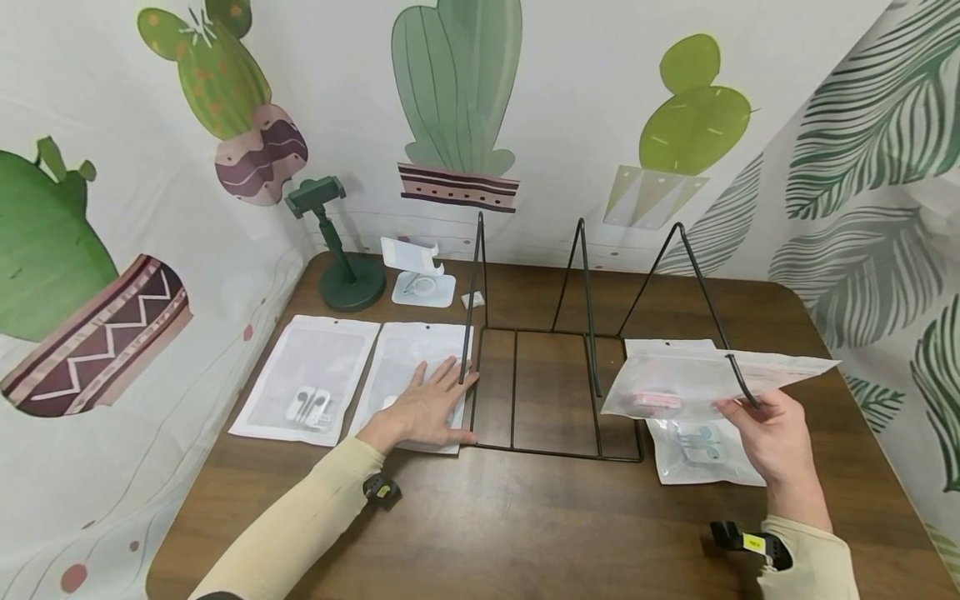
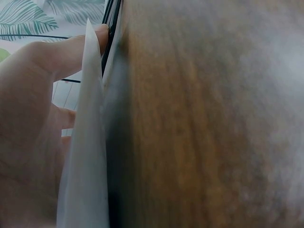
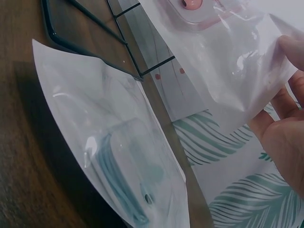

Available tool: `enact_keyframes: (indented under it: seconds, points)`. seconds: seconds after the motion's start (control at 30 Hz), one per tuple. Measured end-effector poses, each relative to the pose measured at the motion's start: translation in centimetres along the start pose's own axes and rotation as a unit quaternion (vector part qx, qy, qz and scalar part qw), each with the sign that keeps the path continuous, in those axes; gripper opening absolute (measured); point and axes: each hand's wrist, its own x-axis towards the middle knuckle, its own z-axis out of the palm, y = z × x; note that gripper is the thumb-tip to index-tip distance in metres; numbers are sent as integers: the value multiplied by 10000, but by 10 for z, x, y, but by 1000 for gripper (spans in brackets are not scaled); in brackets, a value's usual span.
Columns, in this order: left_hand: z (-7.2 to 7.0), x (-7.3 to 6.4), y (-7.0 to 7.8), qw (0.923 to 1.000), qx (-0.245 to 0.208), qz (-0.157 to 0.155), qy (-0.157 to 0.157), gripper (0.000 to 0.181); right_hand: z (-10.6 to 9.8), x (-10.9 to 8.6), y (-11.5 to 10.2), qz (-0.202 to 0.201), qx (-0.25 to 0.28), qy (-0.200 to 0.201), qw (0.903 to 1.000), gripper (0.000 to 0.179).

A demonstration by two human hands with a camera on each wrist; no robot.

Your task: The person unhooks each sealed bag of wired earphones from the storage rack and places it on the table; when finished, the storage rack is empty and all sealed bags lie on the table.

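Observation:
My right hand (image 1: 776,442) pinches the edge of a white zip pouch (image 3: 228,76) with pink earphones inside, holding it raised and tilted by the right end of a black wire rack (image 1: 558,453). Below it, a second pouch (image 1: 720,471) with blue earphones lies partly hidden on the table. My left hand (image 1: 427,407) rests with fingers spread on another white pouch (image 1: 401,350) and reaches the rack's left side, thumb at its front corner. That pouch's contents are mostly covered by the hand. Left of it, a flat pouch (image 1: 300,362) shows white earphones.
A dark green phone stand (image 1: 352,283) and a white phone stand (image 1: 422,287) are at the table's back left. Beside them lies a small white packet (image 1: 472,299). The rack's three tall wire uprights rise from the wooden table (image 1: 480,533). A cactus-print cloth hangs behind.

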Motion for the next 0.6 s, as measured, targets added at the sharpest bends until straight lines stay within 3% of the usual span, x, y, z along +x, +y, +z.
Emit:
enact_keyframes:
  seconds: [0.47,0.6]
  points:
    - [-2,-1,1,10000,26,10,-45,102,-5,-5,-2,27,-64,-126,9999,44]
    - [-1,-1,1,10000,12,0,-42,101,-6,-6,-3,33,-301,-85,9995,42]
